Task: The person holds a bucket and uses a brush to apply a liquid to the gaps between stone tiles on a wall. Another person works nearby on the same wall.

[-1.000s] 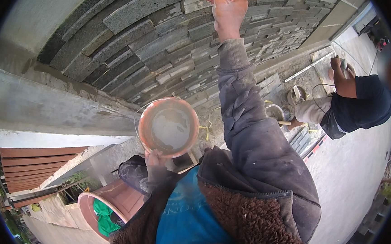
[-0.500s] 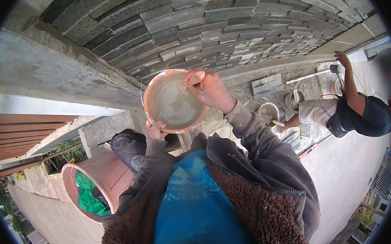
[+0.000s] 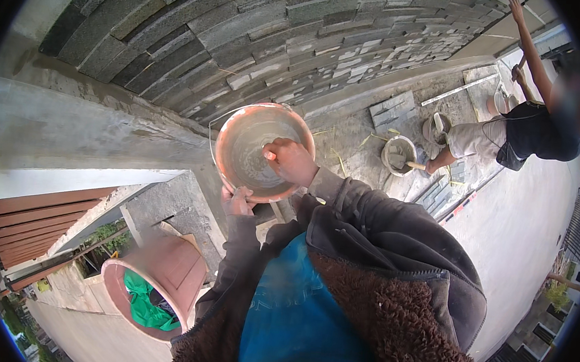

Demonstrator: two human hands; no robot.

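Steadying the orange bucket by its near left rim, our left hand has its fingers clamped on the edge. We have our right hand reaching in over the right side of the bucket, its fingers closed around an orange-tipped tool; the tool's other end is hidden from us, so we cannot tell whether it touches the grey slurry inside. The bucket is just ahead of our blue shirt, slightly left of the middle, with its wire handle arcing out on the left. Beyond it, on the far side, runs a wall of grey stone strips. Near us on the left, a pink barrel lies tilted, its mouth showing a green cloth. To the right, well apart from our hands, a co-worker in a dark top raises an arm toward the far right. A smaller bucket of grey mix sits near that person's foot, and flat stone pieces lie on the ground just beyond it.
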